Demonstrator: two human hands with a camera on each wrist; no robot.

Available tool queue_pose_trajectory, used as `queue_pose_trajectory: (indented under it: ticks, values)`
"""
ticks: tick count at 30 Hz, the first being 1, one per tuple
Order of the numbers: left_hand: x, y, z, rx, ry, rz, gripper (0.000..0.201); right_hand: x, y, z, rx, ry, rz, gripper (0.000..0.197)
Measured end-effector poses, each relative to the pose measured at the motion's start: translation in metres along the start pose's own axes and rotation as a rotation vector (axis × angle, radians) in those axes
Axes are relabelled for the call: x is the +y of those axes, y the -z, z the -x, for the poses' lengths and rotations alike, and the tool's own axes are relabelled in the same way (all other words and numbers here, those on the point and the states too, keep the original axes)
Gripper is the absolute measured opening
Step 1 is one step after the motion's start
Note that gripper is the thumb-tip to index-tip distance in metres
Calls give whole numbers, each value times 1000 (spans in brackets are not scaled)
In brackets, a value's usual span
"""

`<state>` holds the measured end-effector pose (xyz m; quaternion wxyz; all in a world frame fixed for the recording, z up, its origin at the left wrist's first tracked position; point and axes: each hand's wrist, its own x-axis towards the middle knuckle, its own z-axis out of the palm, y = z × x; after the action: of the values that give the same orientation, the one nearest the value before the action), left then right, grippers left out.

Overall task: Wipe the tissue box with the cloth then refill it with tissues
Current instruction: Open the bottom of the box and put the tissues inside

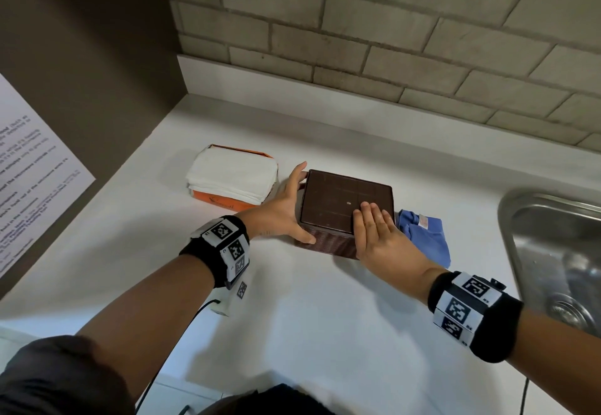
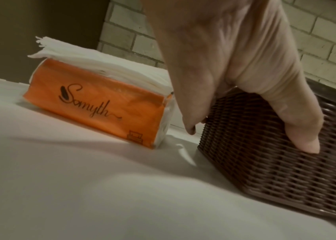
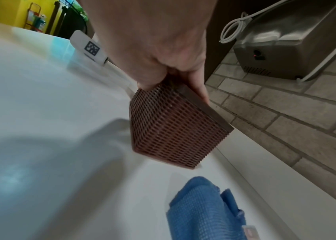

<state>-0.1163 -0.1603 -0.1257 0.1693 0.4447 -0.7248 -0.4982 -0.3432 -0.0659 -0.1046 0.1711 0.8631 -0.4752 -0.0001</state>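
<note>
Both hands on the tissue box (image 1: 338,200).
My left hand (image 1: 286,209), fingers straight, braces its corner; right hand (image 1: 374,235) flat on top (cloth (image 1: 426,235) beside it).

The tissue box (image 1: 346,211) stood on the worktop (image 1: 309,317). The pack of tissues (image 1: 232,177) lay just to its left and the cloth (image 1: 426,235) just to its right. The sink (image 1: 507,219) sat farther right, apart from the cloth. The left hand (image 1: 286,209) lay against the box's left side, and the right hand (image 1: 374,229) lay on its top. The wall (image 1: 357,40) stood behind them all.
</note>
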Motion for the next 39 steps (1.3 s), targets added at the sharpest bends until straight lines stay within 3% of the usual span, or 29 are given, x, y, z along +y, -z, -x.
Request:
queue_pose_trajectory:
  ticks: [6,10,13,17,19,23,29,33,36,39]
  values:
    - [6,7,4,-55,25,-32,147,0,13,0,-33,-22,-40,59]
    - [6,9,6,-67,36,-10,142,18,17,17,-92,-79,22,45]
    - [5,8,6,-78,36,14,140,24,19,27,-123,-32,113,59]
    - [2,8,3,-89,36,69,141,24,26,25,-87,84,232,51]
    - [1,9,3,-88,22,80,139,31,29,27,-45,57,291,41]
    - [5,8,5,-68,-15,58,134,44,44,25,-72,-14,76,44]
    - [7,10,10,-73,64,76,146,57,67,15,114,-242,-291,47]
    - [22,14,22,-27,40,34,144,60,77,10,198,-390,-487,35]
    - [44,21,38,114,-64,115,128,65,101,9,229,-475,-602,32]
    - [75,26,61,260,-161,254,87,63,131,19,167,-455,-771,30]
